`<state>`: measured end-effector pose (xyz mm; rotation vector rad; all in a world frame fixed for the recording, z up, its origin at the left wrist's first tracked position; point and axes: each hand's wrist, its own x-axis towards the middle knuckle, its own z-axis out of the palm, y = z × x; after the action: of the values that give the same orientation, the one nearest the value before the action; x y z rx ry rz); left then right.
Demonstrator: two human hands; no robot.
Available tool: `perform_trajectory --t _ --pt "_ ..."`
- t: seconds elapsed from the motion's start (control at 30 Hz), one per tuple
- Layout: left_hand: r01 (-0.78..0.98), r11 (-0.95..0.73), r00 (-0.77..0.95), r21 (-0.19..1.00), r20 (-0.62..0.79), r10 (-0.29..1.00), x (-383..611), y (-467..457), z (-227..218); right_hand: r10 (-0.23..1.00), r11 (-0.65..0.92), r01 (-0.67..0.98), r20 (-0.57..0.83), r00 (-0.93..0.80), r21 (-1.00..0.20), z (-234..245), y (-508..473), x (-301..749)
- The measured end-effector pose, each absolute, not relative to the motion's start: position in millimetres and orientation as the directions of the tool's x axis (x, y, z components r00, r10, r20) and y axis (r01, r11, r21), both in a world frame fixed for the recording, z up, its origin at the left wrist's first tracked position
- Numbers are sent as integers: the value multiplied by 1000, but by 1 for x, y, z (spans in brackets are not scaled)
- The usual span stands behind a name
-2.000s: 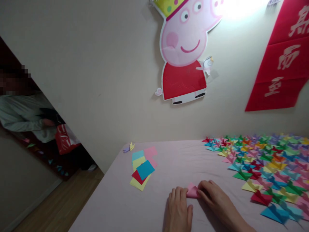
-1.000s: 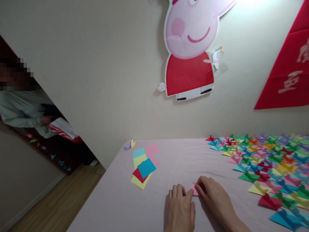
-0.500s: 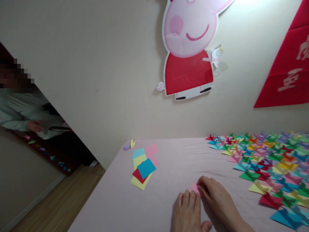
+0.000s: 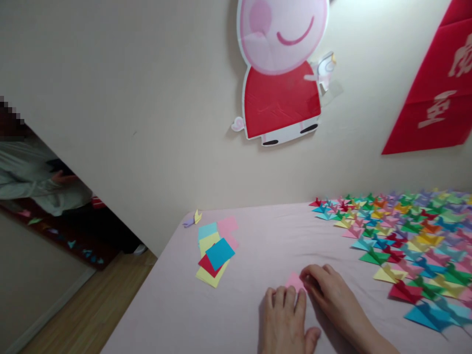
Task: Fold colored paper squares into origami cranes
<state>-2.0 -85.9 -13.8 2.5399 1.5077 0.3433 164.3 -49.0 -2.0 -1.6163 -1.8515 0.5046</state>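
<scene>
A small piece of pink paper lies on the cloth-covered table, its near part hidden under my fingers. My left hand rests flat, fingers stretched forward, with the tips on the paper's near edge. On the paper's right side my right hand has its thumb and fingers drawn together at the edge; the fold between them is mostly covered. Left of both hands is a loose pile of square paper sheets, a blue sheet on top, over a red sheet and yellow sheets.
Rows of folded paper birds in many colours fill the table's right side. Two small folded papers sit at the far left corner. A pig cutout and a red banner hang on the wall. Another person stands at far left.
My view has shifted slightly, so the scene sits a little further left and higher. More of the pink paper shows beyond my left fingers, which are spread somewhat wider. The other person's hand has moved.
</scene>
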Motion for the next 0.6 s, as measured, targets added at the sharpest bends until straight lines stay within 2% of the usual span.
perform_trajectory --t 0.17,0.33,0.6 --pt "832 -482 468 275 118 876 -5 -87 -8 975 162 717 220 -13 -678 -8 -58 188" --pt "818 -502 491 282 112 864 -8 -87 -1 982 104 659 180 49 -745 -12 -63 205" --pt "812 -517 498 269 143 856 -7 -86 0 974 112 799 226 30 -590 1 -56 167"
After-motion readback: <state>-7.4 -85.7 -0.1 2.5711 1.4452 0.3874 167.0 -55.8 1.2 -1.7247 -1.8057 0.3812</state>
